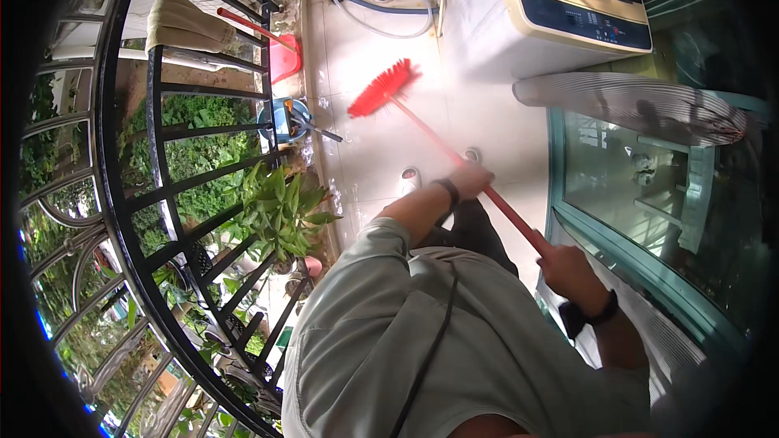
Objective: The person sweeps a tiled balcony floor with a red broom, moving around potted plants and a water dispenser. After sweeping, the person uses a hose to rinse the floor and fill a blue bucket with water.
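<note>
A red broom with a long pink-red handle point(511, 213) slants across the view in front of my body. My left hand point(471, 180) is closed around the middle of the handle, with a dark band on the wrist. Farther up, close to the handle's top end, my right hand point(567, 269) grips it, and a black watch is on that wrist. The red bristle head point(383, 89) is low over the pale tiled floor point(401, 140), blurred at its edges. Whether the bristles touch the tiles, I cannot tell. My light shoes show below the left hand.
At the upper right stands a washing machine point(481, 30). A glass door point(627, 176) with a grey curtain point(627, 100) lines the right. Black railings point(155, 134), a potted plant point(280, 207), a blue basin point(265, 117) and a red dustpan point(283, 61) are left. A hose point(389, 7) lies ahead.
</note>
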